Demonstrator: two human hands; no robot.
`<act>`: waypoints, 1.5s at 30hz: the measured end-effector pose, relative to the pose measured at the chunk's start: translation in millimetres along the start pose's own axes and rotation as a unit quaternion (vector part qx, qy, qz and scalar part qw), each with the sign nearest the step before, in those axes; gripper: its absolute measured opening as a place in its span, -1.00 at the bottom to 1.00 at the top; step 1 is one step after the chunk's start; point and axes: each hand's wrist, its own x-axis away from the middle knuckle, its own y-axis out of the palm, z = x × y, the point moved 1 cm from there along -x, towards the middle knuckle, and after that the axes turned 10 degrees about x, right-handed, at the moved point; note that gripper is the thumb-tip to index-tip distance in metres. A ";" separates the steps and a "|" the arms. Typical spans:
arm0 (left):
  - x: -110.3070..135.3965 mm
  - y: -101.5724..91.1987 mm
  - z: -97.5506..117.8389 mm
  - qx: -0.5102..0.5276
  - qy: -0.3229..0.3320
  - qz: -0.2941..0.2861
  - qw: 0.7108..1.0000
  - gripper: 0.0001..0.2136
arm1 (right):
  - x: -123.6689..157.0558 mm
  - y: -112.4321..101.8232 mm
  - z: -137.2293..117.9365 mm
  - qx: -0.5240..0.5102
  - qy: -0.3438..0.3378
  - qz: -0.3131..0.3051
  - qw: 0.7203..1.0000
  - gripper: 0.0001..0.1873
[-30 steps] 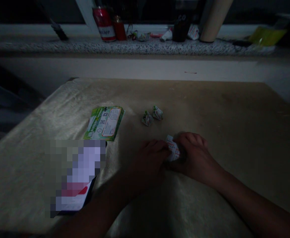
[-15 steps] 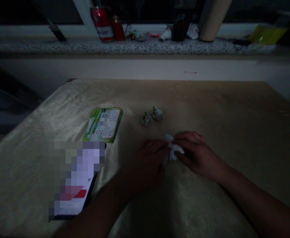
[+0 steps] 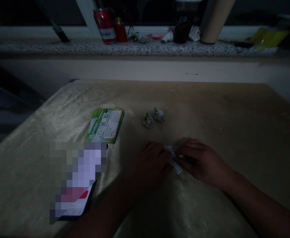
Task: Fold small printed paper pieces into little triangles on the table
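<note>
Between my two hands, low over the table, lies a small folded piece of printed paper (image 3: 176,167), pale with print on it. My left hand (image 3: 151,162) is closed at its left side, fingers bent and in deep shadow. My right hand (image 3: 200,159) pinches its right side between thumb and fingers. Much of the paper is covered by the fingers. Just beyond my hands sit two small folded paper pieces, a left one (image 3: 148,121) and a right one (image 3: 159,114), both green and white.
A green printed leaflet stack (image 3: 113,124) lies to the left, with a lit phone or tablet (image 3: 71,210), partly pixelated, nearer me. On the granite sill (image 3: 145,49) behind stand a red can (image 3: 105,28), a red bottle (image 3: 120,31), a dark cup (image 3: 182,28) and a cardboard tube (image 3: 215,23).
The folded paper has turned, and its lower end now points down and to the right. My right hand has shifted slightly down, its fingers now more curled. The view has moved a little.
</note>
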 end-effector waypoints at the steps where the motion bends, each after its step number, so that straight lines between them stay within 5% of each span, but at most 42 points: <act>1: -0.1 0.3 0.3 0.001 -0.004 -0.002 1.000 -0.87 | 0.3 -0.5 -1.1 -0.004 -0.006 -0.009 1.000 -0.92; 7: 2.4 -2.4 -1.0 0.041 0.018 0.016 0.999 -0.78 | 2.1 -3.2 -2.0 0.002 -0.024 -0.048 0.999 -0.64; 12: 4.2 -5.0 -6.2 0.049 0.036 0.030 0.998 -0.69 | 2.1 -3.5 -3.4 -0.006 -0.014 -0.058 0.998 -0.75; 23: -0.5 -0.9 -8.8 0.045 0.023 0.030 0.998 -0.86 | 3.1 1.5 1.5 -0.008 -0.018 -0.050 0.999 -0.75; 30: 1.1 -0.6 -9.9 0.079 0.013 0.029 0.996 -0.72 | 2.9 0.0 2.7 -0.009 -0.028 -0.046 0.999 -0.76; 39: -1.4 2.4 -11.1 0.078 0.004 0.025 0.997 -0.88 | 2.3 2.3 2.8 -0.013 -0.023 -0.047 0.999 -0.79; 45: 1.8 -0.1 -10.4 0.102 0.007 0.019 0.995 -0.76 | 3.6 2.2 4.8 -0.013 -0.025 -0.044 0.999 -0.76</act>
